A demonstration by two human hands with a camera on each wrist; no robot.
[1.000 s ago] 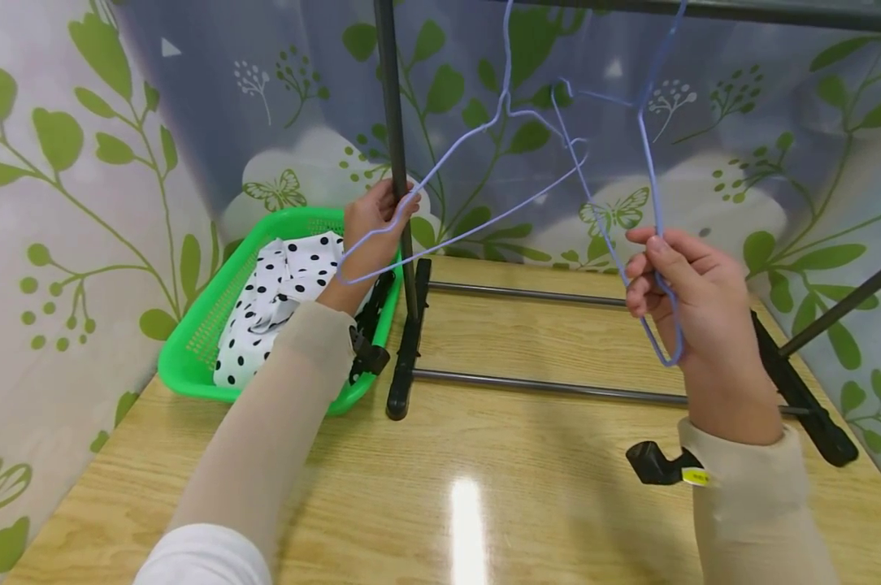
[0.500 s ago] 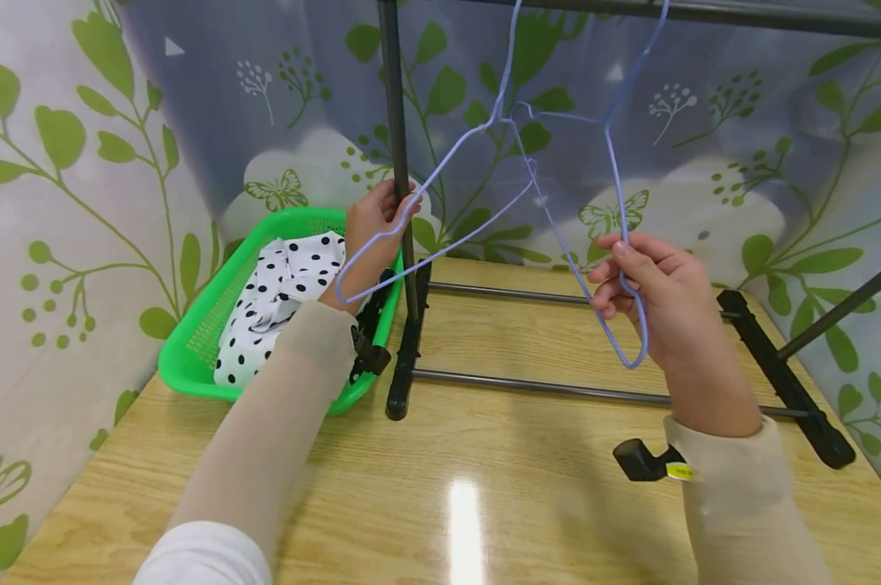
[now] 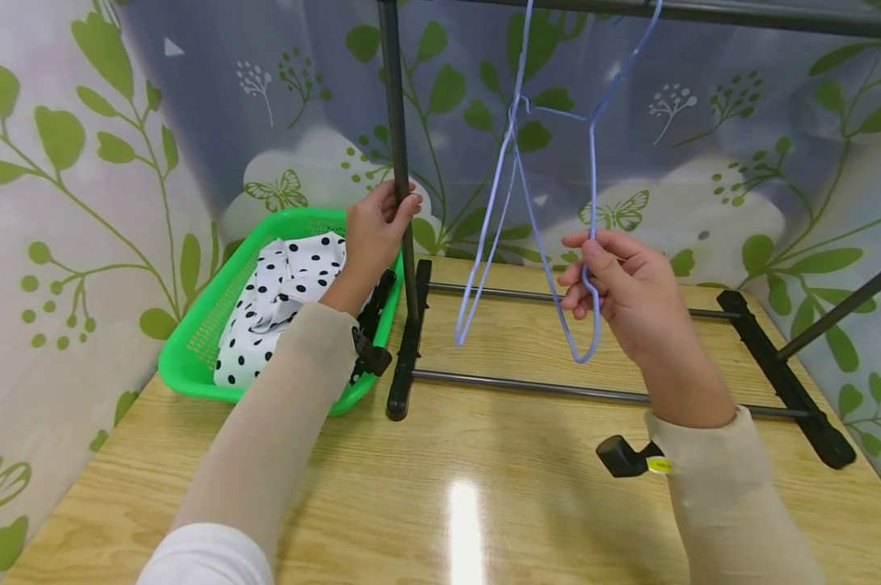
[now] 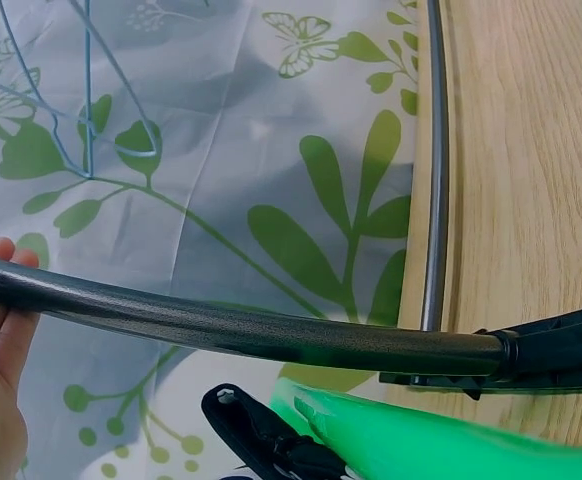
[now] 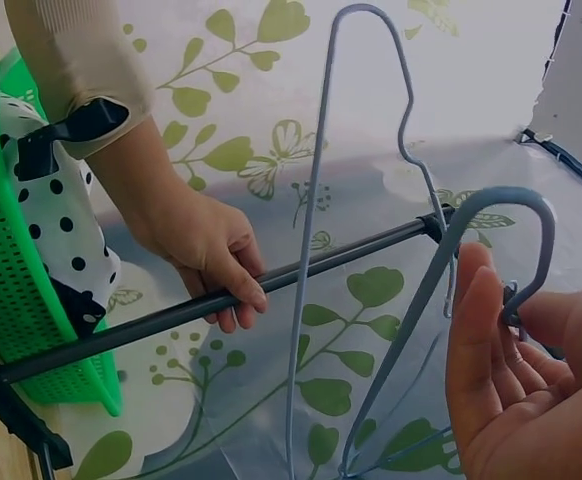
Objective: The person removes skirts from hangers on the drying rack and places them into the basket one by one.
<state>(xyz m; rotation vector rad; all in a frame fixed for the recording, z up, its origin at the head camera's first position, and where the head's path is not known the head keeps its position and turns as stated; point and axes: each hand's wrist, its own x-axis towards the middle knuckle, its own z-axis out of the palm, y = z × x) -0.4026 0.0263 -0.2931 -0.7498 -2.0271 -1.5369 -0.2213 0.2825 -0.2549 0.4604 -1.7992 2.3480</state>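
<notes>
My left hand [image 3: 375, 231] grips the dark upright pole [image 3: 392, 97] of a garment rack, thumb and fingers around it. My right hand [image 3: 631, 284] pinches the lower end of a lilac wire hanger [image 3: 593, 183] between thumb and fingers. That hanger reaches up to the rack's top bar [image 3: 762, 16] and is turned nearly edge-on. Left of it a second lilac hanger [image 3: 512, 122] dangles from above, also almost edge-on. In the right wrist view the held hanger's rounded end [image 5: 516, 195] passes by my fingers. The hooks lie mostly beyond the head view's upper edge.
A green basket [image 3: 180, 378] holding white cloth with black dots [image 3: 246, 345] and some black material stands left of the rack. The rack's lower rails [image 3: 543, 388] and black feet [image 3: 404, 378] stand on the wooden table [image 3: 382, 504]. Patterned fabric [image 3: 323, 49] hangs behind.
My right hand has moved left with its hanger. The left hanger has swung from a broad angle to nearly edge-on, away from my left forearm. My left hand stays on the pole.
</notes>
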